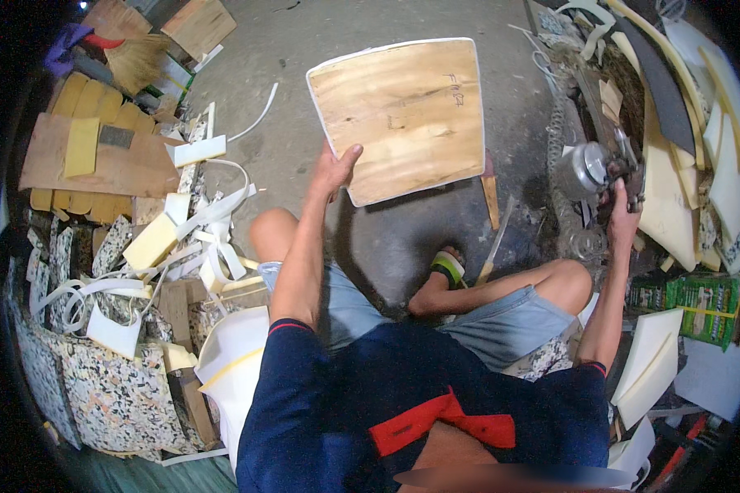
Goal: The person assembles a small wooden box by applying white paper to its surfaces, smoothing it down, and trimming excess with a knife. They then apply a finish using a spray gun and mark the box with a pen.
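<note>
My left hand (334,172) grips the lower left edge of a plywood board (403,115), its thumb on the wooden face. A thin white rim, looking like foam, shows along the board's edges, and there are dark pen marks on the wood. The board is held up above the floor in front of me. Out to the right, my right hand (623,218) is closed around a spray gun (620,168) with a round silver metal cup (584,170). A coiled clear hose (557,123) lies close to the cup.
Foam strips and offcuts (214,238) pile up at my left, beside speckled foam blocks (119,394). A broom (136,62) lies at the far left. Cream foam sheets (666,189) lean at the right, above green packets (703,308). A wooden-handled tool (491,201) is near my foot.
</note>
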Demonstrator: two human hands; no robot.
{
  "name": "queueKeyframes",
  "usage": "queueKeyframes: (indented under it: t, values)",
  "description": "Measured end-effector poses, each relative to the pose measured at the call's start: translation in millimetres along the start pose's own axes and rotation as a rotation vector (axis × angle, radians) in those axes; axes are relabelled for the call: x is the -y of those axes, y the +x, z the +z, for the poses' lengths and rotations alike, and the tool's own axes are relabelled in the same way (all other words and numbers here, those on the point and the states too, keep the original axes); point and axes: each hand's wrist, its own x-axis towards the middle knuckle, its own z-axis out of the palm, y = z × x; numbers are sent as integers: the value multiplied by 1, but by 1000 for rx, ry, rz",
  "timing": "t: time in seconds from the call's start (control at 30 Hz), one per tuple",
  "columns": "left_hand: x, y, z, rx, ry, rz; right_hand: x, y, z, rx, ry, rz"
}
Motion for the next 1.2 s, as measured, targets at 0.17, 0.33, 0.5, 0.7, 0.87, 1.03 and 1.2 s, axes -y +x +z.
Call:
queueKeyframes:
  t: [0.17,0.33,0.5,0.7,0.87,1.03,1.2]
  values:
    - [2,-4,2,24,-53,46,104,-35,79,179,80,-53]
    - [-11,-11,1,37,-66,-20,162,-96,147,506,314,120]
    - [-37,-25,8,-189,159,-5,166,-129,183,623,267,219]
    - [-75,-23,11,-314,672,162,138,-139,204,496,351,44]
    - [-101,-28,24,-294,985,-50,122,-140,204,468,399,-9]
    - [-144,7,25,-313,1215,249,115,-143,209,413,434,-1]
    - [-210,109,66,-121,1212,770,107,-143,210,384,483,71]
